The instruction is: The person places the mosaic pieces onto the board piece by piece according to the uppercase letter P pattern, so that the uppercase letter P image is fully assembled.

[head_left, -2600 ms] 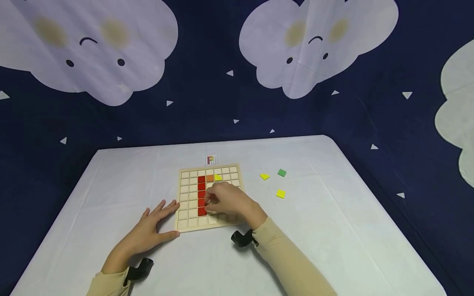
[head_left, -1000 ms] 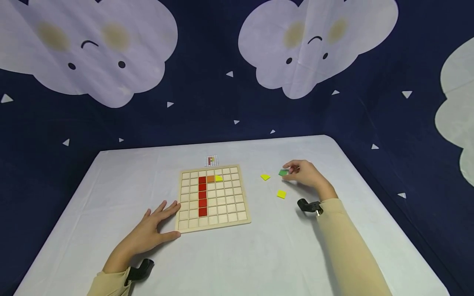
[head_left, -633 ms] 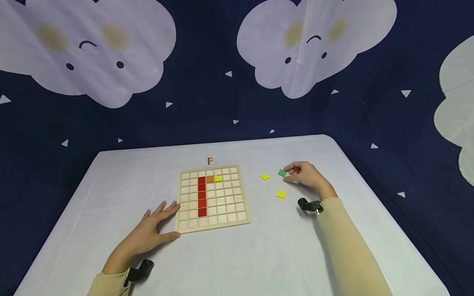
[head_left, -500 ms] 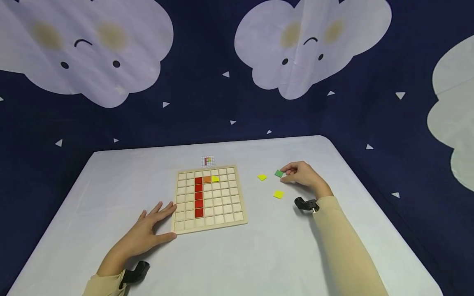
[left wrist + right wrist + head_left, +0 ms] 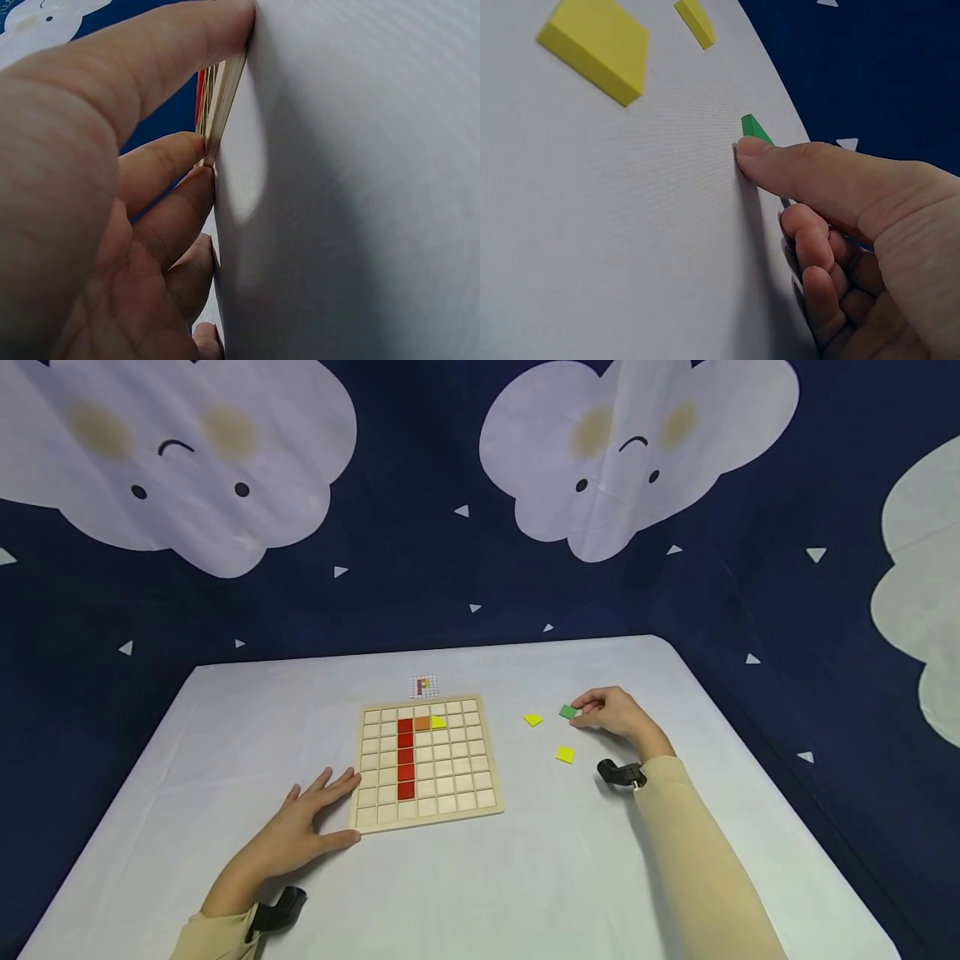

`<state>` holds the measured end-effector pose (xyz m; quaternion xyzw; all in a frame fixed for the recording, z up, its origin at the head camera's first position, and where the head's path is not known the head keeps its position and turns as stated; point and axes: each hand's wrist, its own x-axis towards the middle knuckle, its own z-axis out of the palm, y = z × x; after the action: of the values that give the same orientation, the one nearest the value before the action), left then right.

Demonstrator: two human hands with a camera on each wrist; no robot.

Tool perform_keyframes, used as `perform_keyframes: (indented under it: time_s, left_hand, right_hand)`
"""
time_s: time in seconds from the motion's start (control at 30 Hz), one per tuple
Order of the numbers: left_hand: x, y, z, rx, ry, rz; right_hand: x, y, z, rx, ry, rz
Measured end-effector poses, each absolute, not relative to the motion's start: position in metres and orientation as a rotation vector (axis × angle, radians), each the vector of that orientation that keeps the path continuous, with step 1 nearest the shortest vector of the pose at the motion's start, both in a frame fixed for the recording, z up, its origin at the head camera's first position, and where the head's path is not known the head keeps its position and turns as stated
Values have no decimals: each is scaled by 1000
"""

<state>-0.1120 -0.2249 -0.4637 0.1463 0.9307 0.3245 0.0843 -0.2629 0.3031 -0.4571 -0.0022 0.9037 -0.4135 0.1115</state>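
My left hand (image 5: pixel 303 831) lies with fingers spread on the white table, thumb and fingertips touching the left edge of a wooden grid board (image 5: pixel 450 810). In the left wrist view, fingers (image 5: pixel 180 217) meet the board's side. A column of red tiles (image 5: pixel 406 757), an orange tile (image 5: pixel 422 723) and a yellow cut-corner tile (image 5: pixel 438 722) sit in the grid. Right of the board, my right hand (image 5: pixel 618 712) pinches a green tile (image 5: pixel 567 712) by its right side between thumb and index finger. In the right wrist view, the thumb (image 5: pixel 780 165) hides most of the green tile.
A yellow cut-corner tile (image 5: pixel 533 720) and a yellow square tile (image 5: pixel 566 755) lie between the board and my right hand. A small printed pattern card (image 5: pixel 423 686) sits behind the board. A dark blue cloth with clouds (image 5: pixel 405 602) hangs beyond the table's far edge.
My right hand has gone from over the board to the green tile, where its thumb and index have just closed in. The left hand has stayed at the board's edge.
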Motion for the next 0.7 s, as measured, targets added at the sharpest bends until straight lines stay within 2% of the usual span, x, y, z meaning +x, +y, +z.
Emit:
perform_keyframes:
  time_s: [0.7]
  left_hand:
    - [-114,-226,-467,434,2776,959]
  right_hand:
    - [-263,298,-460,-8,2739,-1162]
